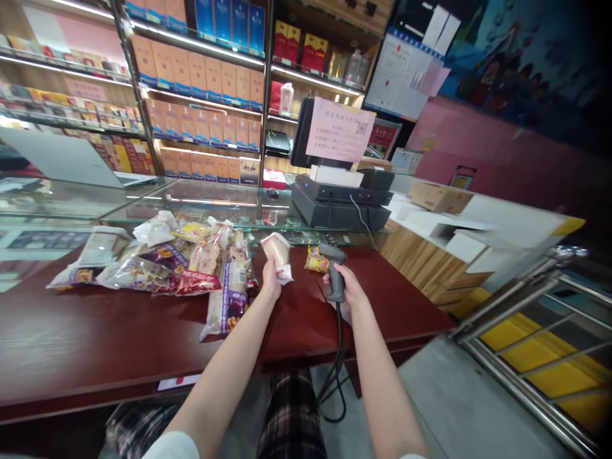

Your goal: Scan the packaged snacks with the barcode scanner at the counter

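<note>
Closest to the camera, the person's plaid trousers (291, 414) show at the bottom of the frame, and a black scanner cord (338, 360) hangs in loops beside them. The left hand (271, 277) is closed around a wrapped pastry (276, 250), holding it upright above the dark red counter top (119, 331). The right hand (351, 287) is closed around the handle of a corded barcode scanner (335, 271), whose head tilts up and to the left, just beside a small yellow snack packet (316, 260) lying on the counter.

Left of the hands, a heap of plastic-wrapped bakery and snack packets (191, 268) spreads across the counter, its nearest packet almost touching the left wrist. Beyond it runs a glass display counter (215, 194). A black point-of-sale terminal (339, 207) stands on the glass at centre right, with a pink printed notice (339, 131) fixed to its screen. A silver laptop (57, 156) sits open at the left edge. A cardboard box (440, 197) rests on a white counter at the right, and a metal railing (526, 331) crosses the lower right corner. Farthest away, lit shelves (201, 108) of boxed goods fill the upper part of the frame.
</note>
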### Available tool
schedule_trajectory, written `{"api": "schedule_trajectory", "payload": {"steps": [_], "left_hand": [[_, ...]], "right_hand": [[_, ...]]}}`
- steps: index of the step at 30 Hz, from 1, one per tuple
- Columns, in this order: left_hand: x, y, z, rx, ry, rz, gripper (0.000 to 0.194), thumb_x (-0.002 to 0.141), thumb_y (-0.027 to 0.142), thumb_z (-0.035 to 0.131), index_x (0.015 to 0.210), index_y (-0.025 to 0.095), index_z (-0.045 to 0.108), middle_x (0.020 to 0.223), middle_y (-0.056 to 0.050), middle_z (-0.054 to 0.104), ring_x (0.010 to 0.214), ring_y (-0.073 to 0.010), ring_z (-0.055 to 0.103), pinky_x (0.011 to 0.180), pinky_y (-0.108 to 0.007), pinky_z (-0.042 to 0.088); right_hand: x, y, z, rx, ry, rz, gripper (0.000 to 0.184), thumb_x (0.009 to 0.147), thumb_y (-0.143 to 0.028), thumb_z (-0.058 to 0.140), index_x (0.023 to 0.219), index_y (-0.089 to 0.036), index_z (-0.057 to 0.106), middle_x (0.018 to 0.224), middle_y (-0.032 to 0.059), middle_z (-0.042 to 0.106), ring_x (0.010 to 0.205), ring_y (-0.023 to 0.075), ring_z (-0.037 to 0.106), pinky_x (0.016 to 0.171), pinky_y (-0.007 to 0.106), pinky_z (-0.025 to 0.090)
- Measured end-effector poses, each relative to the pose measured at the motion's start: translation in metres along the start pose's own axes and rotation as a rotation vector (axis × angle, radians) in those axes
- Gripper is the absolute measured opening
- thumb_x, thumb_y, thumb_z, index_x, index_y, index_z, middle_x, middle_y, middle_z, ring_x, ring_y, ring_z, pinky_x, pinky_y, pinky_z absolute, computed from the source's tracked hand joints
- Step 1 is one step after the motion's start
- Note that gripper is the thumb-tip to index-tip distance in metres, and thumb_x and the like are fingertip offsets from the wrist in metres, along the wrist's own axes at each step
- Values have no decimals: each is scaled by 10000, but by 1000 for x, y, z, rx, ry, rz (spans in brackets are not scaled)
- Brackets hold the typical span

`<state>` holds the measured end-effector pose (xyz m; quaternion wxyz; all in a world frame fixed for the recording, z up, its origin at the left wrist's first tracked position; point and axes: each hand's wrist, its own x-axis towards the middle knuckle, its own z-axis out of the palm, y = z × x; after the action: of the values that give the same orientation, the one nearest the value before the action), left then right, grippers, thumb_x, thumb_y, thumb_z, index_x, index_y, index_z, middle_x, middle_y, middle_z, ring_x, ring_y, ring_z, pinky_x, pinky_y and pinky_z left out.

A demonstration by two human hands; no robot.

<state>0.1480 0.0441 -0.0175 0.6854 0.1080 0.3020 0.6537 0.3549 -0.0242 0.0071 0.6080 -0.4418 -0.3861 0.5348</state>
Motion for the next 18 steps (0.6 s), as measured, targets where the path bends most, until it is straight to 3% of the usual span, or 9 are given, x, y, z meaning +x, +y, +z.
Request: {"api": "schedule_trajectory", "payload": {"steps": [3, 7, 13, 18], "left_hand": [[4, 3, -3, -19, 73, 20, 327, 948, 432, 521, 1082, 154, 631, 796, -30, 684, 581, -109, 651, 568, -209, 503], [9, 10, -6, -49, 52, -33, 311, 984, 372, 419, 1043, 164, 642, 818, -45, 677, 644, -123, 672, 521, -189, 471], [12, 11, -2, -83, 17, -11, 250, 895, 142, 473, 1107, 183, 598, 818, -36, 658, 664, -124, 659, 588, -210, 501], [11, 16, -4, -106, -123, -33, 291, 894, 257, 428, 1072, 173, 641, 933, -92, 685, 749, -175, 675, 599, -269, 514]], "right_hand": [[10, -2, 23, 3, -155, 0, 272, 750, -413, 685, 873, -183, 606, 570, 11, 647, 451, 129, 550, 438, 231, 437], [24, 10, 45, 90, -272, 3, 287, 743, -401, 654, 937, -189, 637, 843, 62, 730, 481, 101, 494, 410, 223, 377], [32, 27, 46, 195, -266, 33, 266, 768, -397, 631, 945, -198, 654, 971, 61, 715, 494, 70, 442, 422, 200, 356], [26, 22, 45, 231, -263, 27, 290, 770, -390, 629, 973, -185, 649, 936, 53, 698, 477, 63, 408, 415, 202, 332]]}}
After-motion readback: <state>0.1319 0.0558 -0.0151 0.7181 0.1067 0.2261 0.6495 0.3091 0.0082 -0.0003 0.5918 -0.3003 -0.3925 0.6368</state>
